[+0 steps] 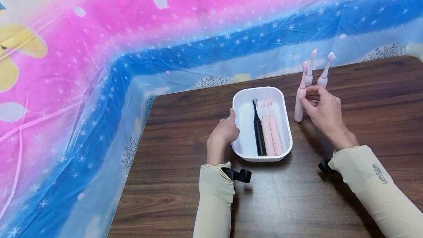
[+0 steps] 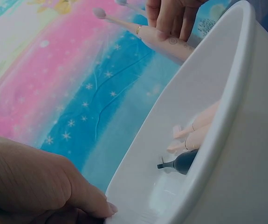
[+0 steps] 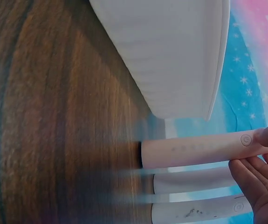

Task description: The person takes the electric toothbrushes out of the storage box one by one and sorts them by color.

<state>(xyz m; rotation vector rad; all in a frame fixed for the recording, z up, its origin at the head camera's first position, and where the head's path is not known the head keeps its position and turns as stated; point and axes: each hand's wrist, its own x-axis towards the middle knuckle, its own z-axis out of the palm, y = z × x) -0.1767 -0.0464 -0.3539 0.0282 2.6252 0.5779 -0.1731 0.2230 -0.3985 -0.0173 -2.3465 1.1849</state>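
Observation:
A white plastic container (image 1: 238, 149) sits on the table, holding a black electric toothbrush (image 1: 259, 135) and two pink electric toothbrushes (image 1: 275, 135) side by side. At its left edge my left hand (image 1: 223, 131) grips the rim, thumb (image 2: 94, 200) along the top and the other fingers mostly hidden. To the right of the container, my right hand (image 1: 324, 109) pinches a pink electric toothbrush (image 1: 299, 102) near its power button, between thumb and fingers. That brush is upright, its base right at the tabletop. Two whitish electric toothbrushes (image 1: 322, 80) stand upright just behind it, partly covered by the hand.
The dark wood-grain table (image 1: 172, 150) reaches back to a patterned pink and blue cloth (image 1: 211, 28) hanging behind and at the left. Black straps with mounts (image 1: 238, 175) are on both wrists, over cream sleeves (image 1: 214, 201).

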